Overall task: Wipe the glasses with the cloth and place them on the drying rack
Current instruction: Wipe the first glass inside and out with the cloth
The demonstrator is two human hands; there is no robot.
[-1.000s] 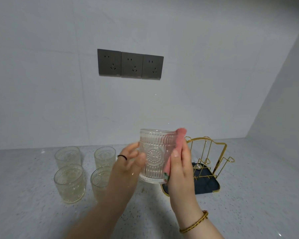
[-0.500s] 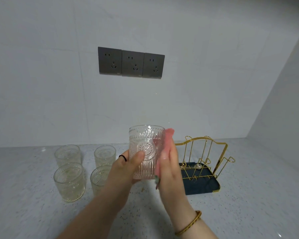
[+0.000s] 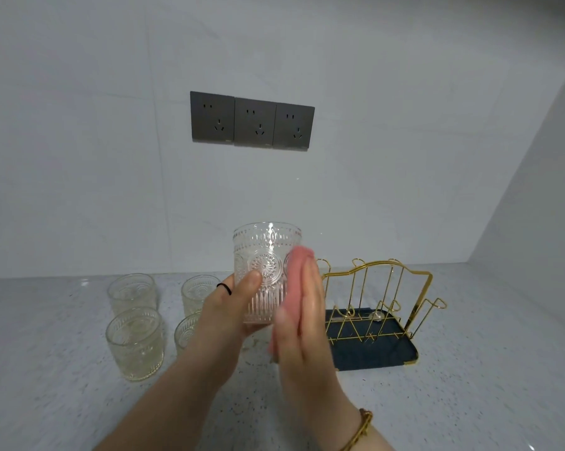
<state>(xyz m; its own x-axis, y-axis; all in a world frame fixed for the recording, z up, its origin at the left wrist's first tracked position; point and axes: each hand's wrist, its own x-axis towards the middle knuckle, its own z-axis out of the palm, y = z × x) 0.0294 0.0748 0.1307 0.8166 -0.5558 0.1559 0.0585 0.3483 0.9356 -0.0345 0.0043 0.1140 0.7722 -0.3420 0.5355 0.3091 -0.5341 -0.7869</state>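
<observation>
I hold a clear embossed glass upright above the counter, in front of my chest. My left hand grips its lower left side, thumb on the front. My right hand lies flat with straight fingers and presses a pink cloth against the glass's right side. Several more embossed glasses stand upright in a group on the counter to the left. The gold wire drying rack on its dark tray stands to the right, behind my right hand, with no glass on it.
The speckled white counter runs to a tiled back wall with three dark sockets. A side wall closes the corner on the right, just past the rack.
The glass has moved left and up, away from the rack. My right hand with the cloth has slid down along the glass's right side.
</observation>
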